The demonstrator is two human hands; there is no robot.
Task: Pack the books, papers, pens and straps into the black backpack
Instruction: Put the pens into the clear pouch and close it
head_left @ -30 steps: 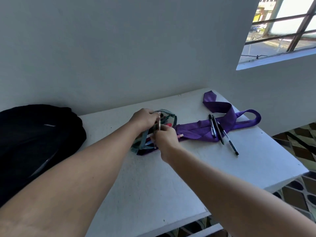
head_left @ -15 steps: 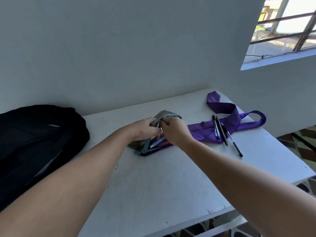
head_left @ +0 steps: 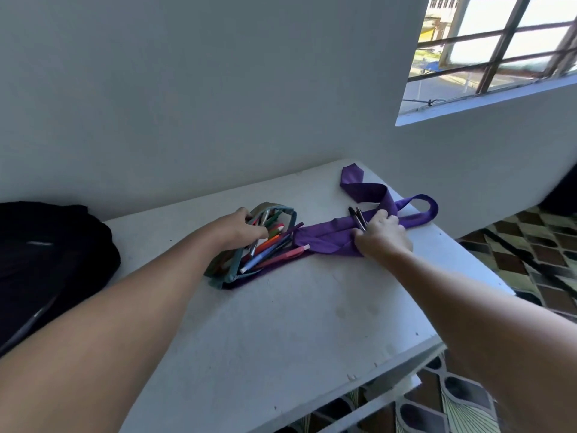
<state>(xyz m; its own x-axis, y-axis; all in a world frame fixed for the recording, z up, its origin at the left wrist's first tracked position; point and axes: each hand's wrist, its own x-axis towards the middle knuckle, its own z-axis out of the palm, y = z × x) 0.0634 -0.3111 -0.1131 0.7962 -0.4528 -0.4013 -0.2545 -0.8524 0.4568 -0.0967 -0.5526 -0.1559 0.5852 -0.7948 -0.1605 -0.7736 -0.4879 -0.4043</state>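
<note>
Nearest the camera, both forearms reach out over the bare white surface (head_left: 281, 339), and nothing lies on this near stretch. Farther out, the left hand (head_left: 240, 228) has its grip curled on the rim of the teal pencil pouch (head_left: 228, 273), holding its mouth wide; many pens (head_left: 265, 251) fill the pouch, some poking out toward the right-hand grip. Well to the right of it, the right hand (head_left: 382, 237) is closed around the black pens (head_left: 357, 217) that lie on the purple strap (head_left: 324, 237), fingers curled over them; I cannot tell whether cloth is caught in that grip too. Beyond that grip the strap loops and folds away toward the wall. Far left of both grips, the black backpack (head_left: 53, 254) sits slumped, and whether it is open cannot be told. No books or papers show. By my judgement the packing is still at an early stage: these last loose pens must go in the pouch, then pouch and strap must go into the backpack.
</note>
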